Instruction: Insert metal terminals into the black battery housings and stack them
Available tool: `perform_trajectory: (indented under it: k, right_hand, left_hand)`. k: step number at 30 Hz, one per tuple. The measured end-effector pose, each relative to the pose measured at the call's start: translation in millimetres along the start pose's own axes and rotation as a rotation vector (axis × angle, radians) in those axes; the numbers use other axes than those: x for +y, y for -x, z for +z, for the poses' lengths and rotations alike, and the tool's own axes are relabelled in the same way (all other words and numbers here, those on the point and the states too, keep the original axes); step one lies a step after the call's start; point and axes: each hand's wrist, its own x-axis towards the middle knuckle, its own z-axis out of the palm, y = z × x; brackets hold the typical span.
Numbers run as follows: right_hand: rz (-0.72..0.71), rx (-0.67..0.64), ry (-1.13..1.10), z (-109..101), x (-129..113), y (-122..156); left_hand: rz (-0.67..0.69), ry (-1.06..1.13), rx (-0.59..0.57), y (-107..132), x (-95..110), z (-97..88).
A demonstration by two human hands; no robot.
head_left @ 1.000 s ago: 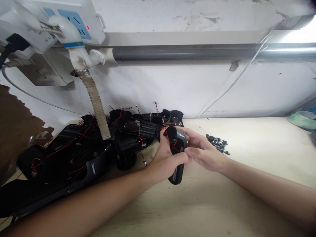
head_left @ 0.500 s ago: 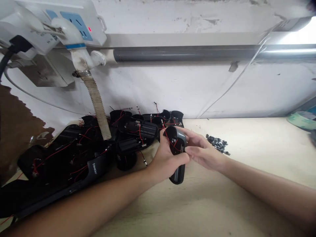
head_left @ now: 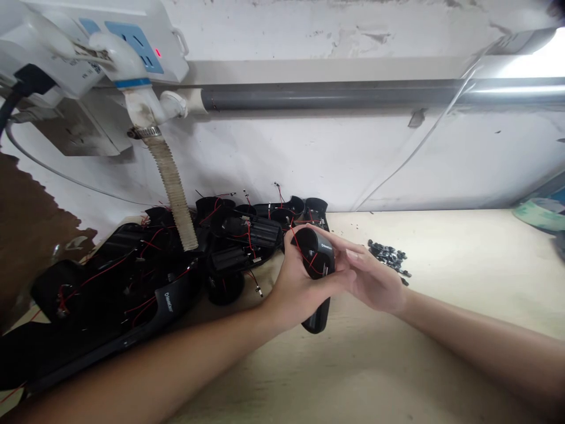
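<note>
A black plastic housing (head_left: 316,320) with a rounded hollow top, pale lettering and red wires is held over the table in front of me. My left hand (head_left: 293,288) is wrapped round it from the left, its thumb lying across the front. From the right, my right hand (head_left: 375,275) holds the housing's side, with fingers reaching behind it; part of its grip is hidden by my left thumb. Just beyond my right hand lies a pile of small dark and shiny parts (head_left: 388,256). Similar black housings (head_left: 247,232) with red wires are heaped to the left.
A ribbed hose (head_left: 172,188) hangs from a white pipe fitting over the heap. Behind the pale table (head_left: 463,259) runs a white wall with a grey pipe (head_left: 326,98). A power strip (head_left: 172,59) is at upper left, a roll of tape (head_left: 538,215) at far right.
My right hand has shifted slightly, its thumb leaving the housing's front edge. My left thumb has slid further right across the housing, which has tilted a little.
</note>
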Motion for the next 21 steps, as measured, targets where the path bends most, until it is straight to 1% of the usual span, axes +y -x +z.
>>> perform_trajectory:
  k: [4,8,11,13,15,17,19,21]
  right_hand:
    - [0.005,0.071,0.089,0.1,2.8,3.3]
    - [0.016,0.127,0.156,4.8,0.2,4.0]
    - [0.007,0.149,0.128,7.7,-2.4,1.6]
    - [0.004,0.160,0.084,7.5,-3.2,-0.5]
    - [-0.011,0.174,0.027,5.4,-2.6,-2.5]
    - [-0.029,0.189,-0.012,2.7,-0.9,-3.9]
    - [-0.041,0.197,-0.017,0.6,1.0,-4.6]
    - [-0.050,0.204,0.016,-0.4,2.5,-4.6]
  left_hand:
    - [-0.057,0.047,0.001,1.0,-0.2,1.4]
    - [-0.048,0.060,-0.016,0.7,1.1,2.5]
    - [0.010,0.012,-0.006,0.5,2.8,1.6]
    - [0.041,-0.022,-0.021,0.7,1.8,-0.6]
    - [0.037,-0.003,-0.036,0.9,-2.2,-3.6]
    - [-0.008,0.072,0.004,0.4,-7.6,-6.1]
    - [-0.026,0.062,0.075,-0.8,-11.4,-6.9]
    - [-0.024,0.039,0.107,-2.5,-11.9,-6.3]
